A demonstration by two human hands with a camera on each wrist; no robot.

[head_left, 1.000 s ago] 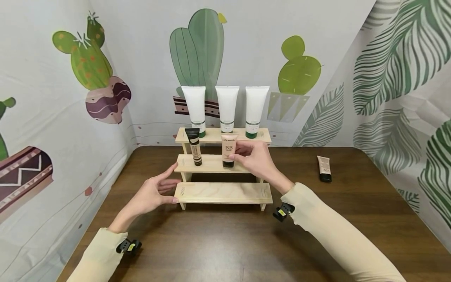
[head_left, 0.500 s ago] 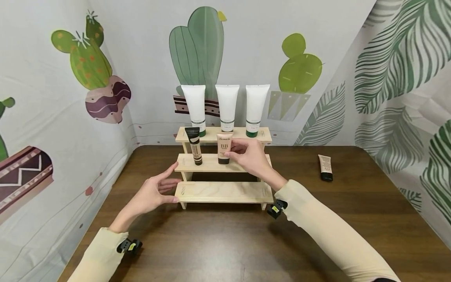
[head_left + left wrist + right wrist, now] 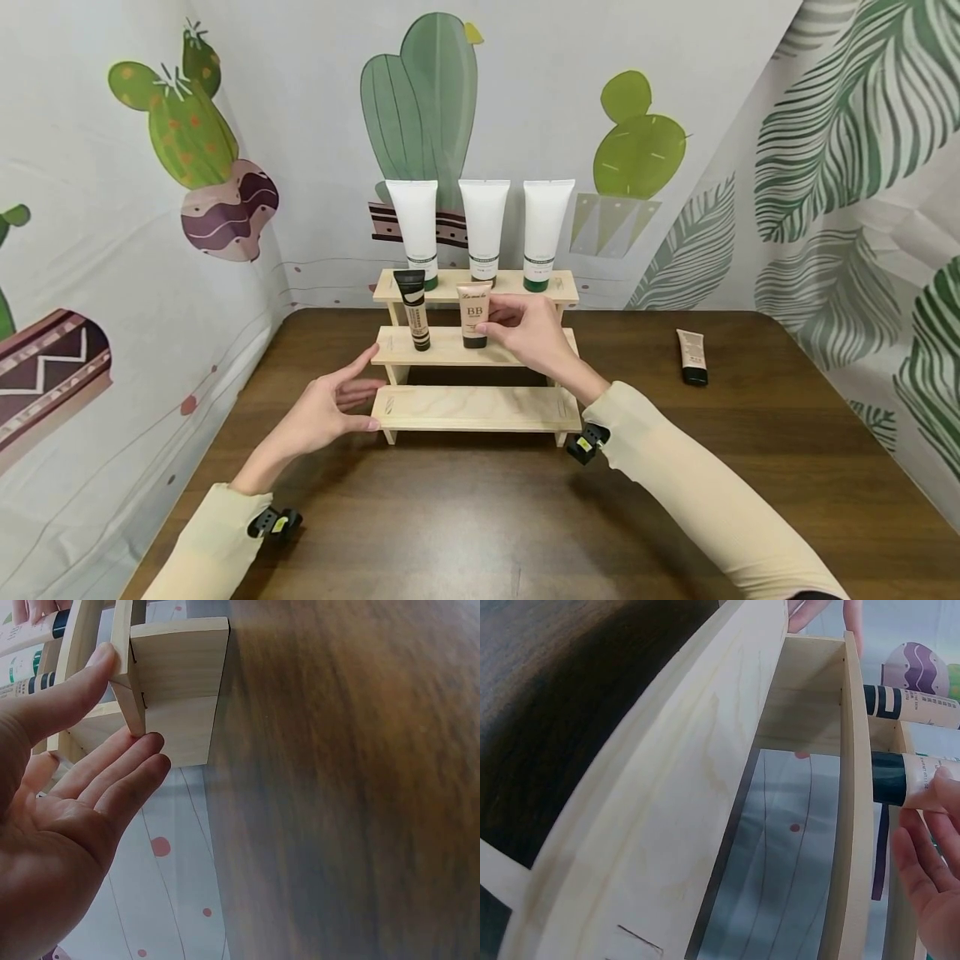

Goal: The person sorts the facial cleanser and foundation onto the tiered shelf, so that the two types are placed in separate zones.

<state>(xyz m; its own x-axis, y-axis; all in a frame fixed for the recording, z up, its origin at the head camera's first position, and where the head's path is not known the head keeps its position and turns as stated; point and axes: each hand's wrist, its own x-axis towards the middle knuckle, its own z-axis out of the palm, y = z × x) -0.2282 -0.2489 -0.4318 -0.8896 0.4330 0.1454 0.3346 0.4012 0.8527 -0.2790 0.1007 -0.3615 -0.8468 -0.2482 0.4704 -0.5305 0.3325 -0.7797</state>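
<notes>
In the head view, a three-tier wooden stand stands on the table. My right hand pinches a beige BB cream tube by its right side; the tube is upright, black cap down, at the middle tier. Left of it on that tier stands a black and beige tube. My left hand rests its fingers and thumb against the stand's left end, and the left wrist view shows those fingers nearly straight. In the right wrist view, the BB tube's dark cap is at the tier's edge.
White tubes with green or dark caps, such as the middle one, line the top tier. Another beige tube lies on the brown table at the right. A cactus-print cloth hangs behind.
My right hand has shifted the BB cream tube a little left along the middle tier, mostly in the first half second. The left hand has stayed on the stand's end.
</notes>
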